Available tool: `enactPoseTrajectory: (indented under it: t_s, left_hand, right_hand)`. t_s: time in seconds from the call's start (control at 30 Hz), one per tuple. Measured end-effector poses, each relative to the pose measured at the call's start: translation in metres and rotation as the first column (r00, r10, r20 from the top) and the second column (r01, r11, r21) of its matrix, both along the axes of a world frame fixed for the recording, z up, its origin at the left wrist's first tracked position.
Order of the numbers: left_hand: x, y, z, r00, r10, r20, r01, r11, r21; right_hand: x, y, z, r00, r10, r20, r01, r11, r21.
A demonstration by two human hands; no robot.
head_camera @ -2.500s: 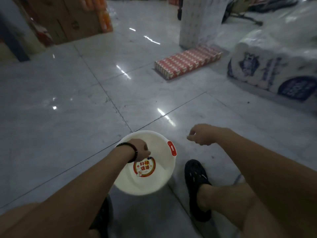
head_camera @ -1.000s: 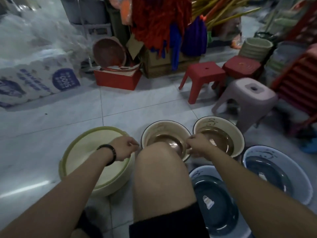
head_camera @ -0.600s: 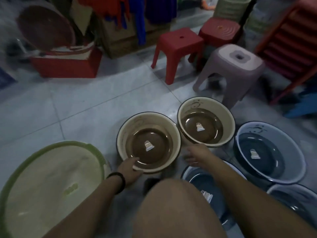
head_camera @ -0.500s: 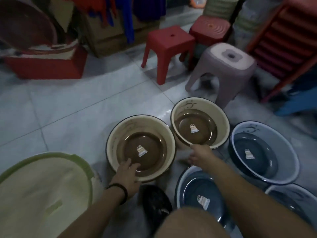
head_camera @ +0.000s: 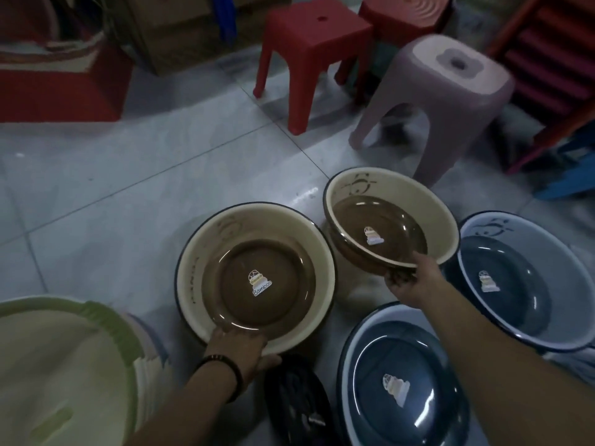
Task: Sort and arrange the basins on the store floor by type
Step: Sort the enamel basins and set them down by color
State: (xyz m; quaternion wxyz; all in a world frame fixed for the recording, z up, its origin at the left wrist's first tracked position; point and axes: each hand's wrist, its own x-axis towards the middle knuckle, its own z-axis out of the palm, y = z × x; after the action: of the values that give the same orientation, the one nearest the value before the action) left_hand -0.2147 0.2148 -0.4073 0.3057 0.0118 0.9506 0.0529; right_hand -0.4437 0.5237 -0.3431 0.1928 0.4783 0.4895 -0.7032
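Two cream basins with brown insides stand on the tiled floor. My left hand (head_camera: 240, 347) grips the near rim of the left cream basin (head_camera: 256, 278). My right hand (head_camera: 410, 280) holds the near edge of a brown inner basin (head_camera: 378, 235), tilted up out of the right cream basin (head_camera: 391, 196). Two blue basins lie to the right: one near me (head_camera: 402, 386), one further right (head_camera: 528, 278). A large pale green-rimmed basin (head_camera: 64, 358) fills the lower left.
A red stool (head_camera: 314, 53) and a mauve stool (head_camera: 450, 91) stand just beyond the basins, a second red stool (head_camera: 405, 14) behind them. Red racks (head_camera: 553, 59) rise at right, a red box (head_camera: 61, 91) at far left. My black shoe (head_camera: 297, 403) rests between the basins.
I turned from a white basin on open floor to this cluster. Both hands came onto the cream basins' near rims; the right one has tipped the brown inner basin upward.
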Motion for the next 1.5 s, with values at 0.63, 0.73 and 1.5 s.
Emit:
enactPoseTrajectory:
  t_s: [0.63,0.73,1.5]
  left_hand:
    - [-0.001,0.001,0.111,0.079,0.598,0.798,-0.421,-0.705,0.57]
    - [0.02,-0.002,0.117,0.133,0.604,0.786,-0.498,-0.644,0.58]
    - [0.022,-0.018,0.058,0.037,0.927,0.374,-0.674,-0.253,0.694]
  right_hand:
    - [0.127,-0.024,0.087,0.876,0.387,-0.288,-0.304,0.907,0.292]
    - [0.147,-0.046,0.059,0.821,0.523,-0.229,-0.418,0.824,0.384]
    - [0.15,-0.082,-0.022,0.436,0.88,0.188,-0.809,0.292,0.509]
